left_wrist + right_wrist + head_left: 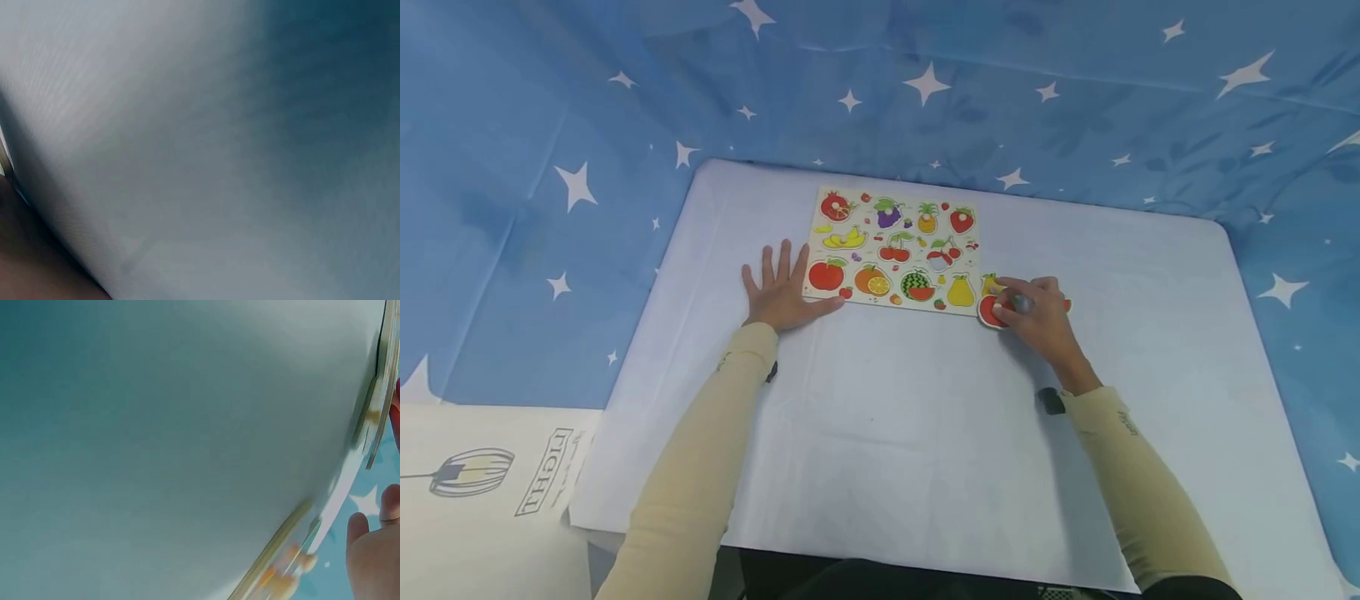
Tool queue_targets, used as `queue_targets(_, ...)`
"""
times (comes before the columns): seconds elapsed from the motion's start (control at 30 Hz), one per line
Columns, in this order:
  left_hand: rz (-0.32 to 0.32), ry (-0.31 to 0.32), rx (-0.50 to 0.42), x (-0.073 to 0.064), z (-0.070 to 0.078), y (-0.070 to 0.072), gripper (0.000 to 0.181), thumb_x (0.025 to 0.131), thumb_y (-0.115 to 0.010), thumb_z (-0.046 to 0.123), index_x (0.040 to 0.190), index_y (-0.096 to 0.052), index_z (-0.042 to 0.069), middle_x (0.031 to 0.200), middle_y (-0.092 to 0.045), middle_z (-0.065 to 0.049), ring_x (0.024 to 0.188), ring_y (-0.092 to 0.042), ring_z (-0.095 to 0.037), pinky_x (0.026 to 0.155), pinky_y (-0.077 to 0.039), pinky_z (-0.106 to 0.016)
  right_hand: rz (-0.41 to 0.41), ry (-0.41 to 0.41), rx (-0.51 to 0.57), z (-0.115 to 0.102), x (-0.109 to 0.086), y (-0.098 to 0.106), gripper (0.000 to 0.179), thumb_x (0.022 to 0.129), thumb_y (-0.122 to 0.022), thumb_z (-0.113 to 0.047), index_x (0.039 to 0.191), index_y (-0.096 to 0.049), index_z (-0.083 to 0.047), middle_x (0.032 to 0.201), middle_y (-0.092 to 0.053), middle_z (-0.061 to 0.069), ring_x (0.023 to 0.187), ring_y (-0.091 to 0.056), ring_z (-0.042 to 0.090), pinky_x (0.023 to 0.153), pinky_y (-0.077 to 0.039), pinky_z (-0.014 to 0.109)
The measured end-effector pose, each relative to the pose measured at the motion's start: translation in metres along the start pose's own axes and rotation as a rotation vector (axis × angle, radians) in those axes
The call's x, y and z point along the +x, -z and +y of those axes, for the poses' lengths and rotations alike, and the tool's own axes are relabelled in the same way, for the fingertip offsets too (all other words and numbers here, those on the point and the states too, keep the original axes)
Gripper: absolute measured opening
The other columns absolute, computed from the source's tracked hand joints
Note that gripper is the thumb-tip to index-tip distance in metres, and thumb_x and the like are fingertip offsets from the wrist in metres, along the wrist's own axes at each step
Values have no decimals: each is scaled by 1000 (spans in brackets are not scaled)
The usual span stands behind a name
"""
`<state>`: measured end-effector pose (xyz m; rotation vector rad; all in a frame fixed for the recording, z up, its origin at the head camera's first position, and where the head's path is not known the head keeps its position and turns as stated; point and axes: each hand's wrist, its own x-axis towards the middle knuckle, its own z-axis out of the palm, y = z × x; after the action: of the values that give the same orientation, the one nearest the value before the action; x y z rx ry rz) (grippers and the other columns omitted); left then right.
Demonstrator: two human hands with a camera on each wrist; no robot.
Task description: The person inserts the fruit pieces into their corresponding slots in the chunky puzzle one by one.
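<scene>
A cream puzzle board [887, 307] with rows of colourful fruit pictures lies toward the back of the table. My left hand [781, 296] rests with spread fingers at the board's left side, its thumb along the front edge. At the board's front right corner my right hand [1037, 317] pinches a round red fruit piece [989, 312] between thumb and fingers. Just behind it a yellow fruit piece [989, 284] shows, partly covered. A sliver of another red and green piece [1067, 306] peeks out beyond the knuckles. Fingers [375, 556] and thin wooden edges [369, 419] appear in the right wrist view.
A white cloth covers the table [880, 433]. Blue star-patterned fabric [880, 83] hangs behind and around it. At the left front lies a pale sheet with a printed whisk [471, 472]. The left wrist view is mostly blurred cloth.
</scene>
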<state>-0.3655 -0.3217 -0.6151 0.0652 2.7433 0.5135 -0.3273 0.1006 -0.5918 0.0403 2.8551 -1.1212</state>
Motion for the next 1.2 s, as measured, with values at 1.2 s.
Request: queue_targets(1.2, 37, -12, 48, 14, -11, -12, 125, 85, -55, 89, 172, 9, 28, 177, 25, -5, 160, 25, -36, 118, 20, -70, -91, 323, 124, -100, 54, -96, 36, 97, -80, -7, 133, -75, -10, 108, -63, 9, 114, -38, 29, 97, -35, 49)
